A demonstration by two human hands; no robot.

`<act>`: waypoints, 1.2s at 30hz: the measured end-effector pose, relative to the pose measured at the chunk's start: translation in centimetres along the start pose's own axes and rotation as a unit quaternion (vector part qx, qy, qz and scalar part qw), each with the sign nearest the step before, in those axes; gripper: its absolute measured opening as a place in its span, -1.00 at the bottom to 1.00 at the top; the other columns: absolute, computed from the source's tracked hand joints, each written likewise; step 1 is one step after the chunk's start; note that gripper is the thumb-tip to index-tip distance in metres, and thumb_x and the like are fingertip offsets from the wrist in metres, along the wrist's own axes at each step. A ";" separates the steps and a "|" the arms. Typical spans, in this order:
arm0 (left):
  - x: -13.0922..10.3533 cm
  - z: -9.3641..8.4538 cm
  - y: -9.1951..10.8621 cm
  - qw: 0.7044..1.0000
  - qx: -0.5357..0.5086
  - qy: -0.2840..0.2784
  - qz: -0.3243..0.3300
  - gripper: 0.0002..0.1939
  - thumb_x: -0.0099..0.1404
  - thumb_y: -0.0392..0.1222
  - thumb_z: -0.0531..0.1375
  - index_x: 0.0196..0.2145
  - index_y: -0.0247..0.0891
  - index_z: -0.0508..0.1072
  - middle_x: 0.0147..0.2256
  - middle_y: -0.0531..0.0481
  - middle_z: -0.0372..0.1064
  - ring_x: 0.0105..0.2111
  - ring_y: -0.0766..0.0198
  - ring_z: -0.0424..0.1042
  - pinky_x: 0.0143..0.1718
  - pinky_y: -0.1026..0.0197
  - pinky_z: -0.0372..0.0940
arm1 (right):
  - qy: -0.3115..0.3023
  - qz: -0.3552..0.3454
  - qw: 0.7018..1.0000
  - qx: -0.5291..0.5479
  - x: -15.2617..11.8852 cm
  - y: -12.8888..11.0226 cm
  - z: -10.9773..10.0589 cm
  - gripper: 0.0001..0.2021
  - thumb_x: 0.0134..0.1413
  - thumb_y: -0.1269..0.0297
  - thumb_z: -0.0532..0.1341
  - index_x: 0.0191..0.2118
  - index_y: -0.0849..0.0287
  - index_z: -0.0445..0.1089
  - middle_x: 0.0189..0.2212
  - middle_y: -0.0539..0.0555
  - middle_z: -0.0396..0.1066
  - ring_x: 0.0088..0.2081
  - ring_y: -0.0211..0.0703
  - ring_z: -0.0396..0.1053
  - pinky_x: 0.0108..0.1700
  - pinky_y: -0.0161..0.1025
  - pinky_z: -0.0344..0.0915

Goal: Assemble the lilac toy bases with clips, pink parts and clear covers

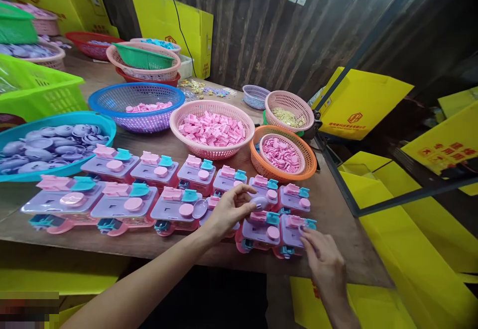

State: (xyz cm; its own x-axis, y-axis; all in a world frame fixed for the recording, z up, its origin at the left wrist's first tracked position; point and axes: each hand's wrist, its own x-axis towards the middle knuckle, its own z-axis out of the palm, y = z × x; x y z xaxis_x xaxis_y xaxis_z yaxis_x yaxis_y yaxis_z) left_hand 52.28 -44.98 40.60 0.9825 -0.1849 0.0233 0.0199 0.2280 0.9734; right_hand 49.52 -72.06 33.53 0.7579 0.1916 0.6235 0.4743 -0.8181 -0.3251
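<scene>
your left hand (227, 213) has its fingers clamped on a purple piece (260, 203), held above the front row of boxes (259, 230). your right hand (327, 258) is at the rightmost front box (291, 233), fingertips near its lid; the view is too blurred to tell whether they grip anything. the boxes stand in two rows on the counter (338, 219), before a pink basket (211, 151).
</scene>
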 end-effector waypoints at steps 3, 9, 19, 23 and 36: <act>-0.1 0.3 -0.8 0.999 -0.017 -0.008 -0.034 -0.57 0.07 -0.05 0.31 -0.13 -0.25 0.37 -0.41 0.05 0.37 -0.57 0.32 0.42 -0.59 0.36 0.21 | -0.013 -0.029 0.998 -0.048 -1.9 -0.1 1.3 -0.81 0.16 0.34 0.10 -0.19 0.15 0.45 -0.24 0.12 0.49 -0.24 -0.10 0.38 -0.18 -0.10 0.37; -0.5 0.8 -1.7 0.996 0.013 -0.046 -0.075 -0.57 0.09 -0.02 0.28 -0.11 -0.29 0.47 -0.41 -0.06 0.48 -0.47 0.22 0.46 -0.38 0.25 0.33 | -0.039 -0.013 0.994 -0.102 -2.3 -0.9 2.5 -0.79 0.18 0.38 0.07 -0.16 0.19 0.43 -0.25 0.14 0.49 -0.24 -0.08 0.38 -0.17 -0.11 0.35; -1.2 0.6 -2.3 0.990 0.128 -0.050 -0.039 -0.71 0.18 0.00 0.20 -0.32 -0.29 0.53 -0.50 -0.03 0.40 -0.52 0.29 0.34 -0.48 0.31 0.20 | -0.105 0.036 0.989 -0.103 -2.2 -1.0 2.1 -0.73 0.21 0.38 -0.01 -0.15 0.13 0.43 -0.18 0.07 0.47 -0.30 -0.17 0.47 -0.36 -0.31 0.36; -2.3 0.7 -3.9 0.921 0.354 -0.041 0.157 -0.82 0.26 -0.19 0.13 -0.34 -0.21 0.54 -0.39 -0.07 0.43 -0.38 0.25 0.39 -0.34 0.30 0.22 | -0.105 0.056 0.993 -0.009 -2.4 -0.6 1.5 -0.74 0.22 0.30 0.02 -0.12 0.13 0.42 -0.14 0.10 0.44 -0.16 -0.15 0.43 -0.18 -0.27 0.37; -2.8 1.6 -7.2 0.568 0.766 -0.120 0.276 -0.90 0.25 -0.38 0.08 -0.33 -0.38 0.40 -0.37 -0.10 0.32 -0.36 0.18 0.31 -0.43 0.17 0.25 | 0.017 -0.031 0.999 0.037 -2.5 -3.6 1.3 -0.77 0.17 0.43 0.10 -0.09 0.15 0.40 -0.21 0.09 0.41 -0.20 -0.23 0.41 -0.15 -0.34 0.33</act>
State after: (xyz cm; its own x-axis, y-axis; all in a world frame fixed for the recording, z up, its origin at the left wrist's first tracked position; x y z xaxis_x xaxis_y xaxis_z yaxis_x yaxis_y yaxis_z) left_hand 49.08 -47.66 33.88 0.7037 -0.6565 0.2718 -0.6442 -0.7508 -0.1457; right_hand 46.48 -68.92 32.23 0.7118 0.2207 0.6668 0.5516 -0.7633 -0.3362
